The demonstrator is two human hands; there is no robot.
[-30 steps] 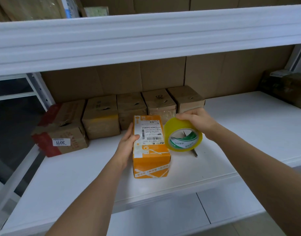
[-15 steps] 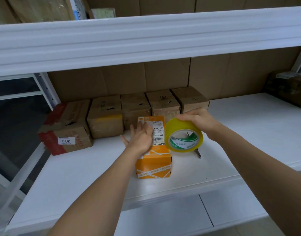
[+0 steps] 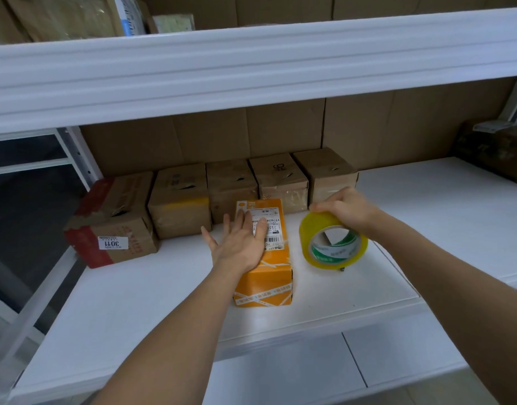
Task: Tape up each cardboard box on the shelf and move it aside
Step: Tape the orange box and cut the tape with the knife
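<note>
An orange cardboard box [image 3: 267, 283] with a white shipping label stands on the white shelf [image 3: 134, 293], near its front middle. My left hand [image 3: 239, 244] lies flat on the box's top with straight, spread fingers. Just right of the box, my right hand [image 3: 343, 210] grips the top of a yellow tape roll [image 3: 333, 247] with a green and white core, held on edge just above the shelf. Several brown cardboard boxes [image 3: 231, 187] stand in a row along the back; the leftmost box [image 3: 114, 220] has red tape and a 3011 label.
The upper shelf's white beam [image 3: 251, 62] hangs overhead, with cardboard packages above it. Brown cardboard sheets [image 3: 280, 133] line the back. A dark box [image 3: 494, 150] sits at the far right. A small dark object peeks out under the tape roll. The shelf's left end drops off past the upright.
My left hand has moved from the box's left side onto its top and flattened out. The right hand has shifted the tape roll slightly rightward, away from the box.
</note>
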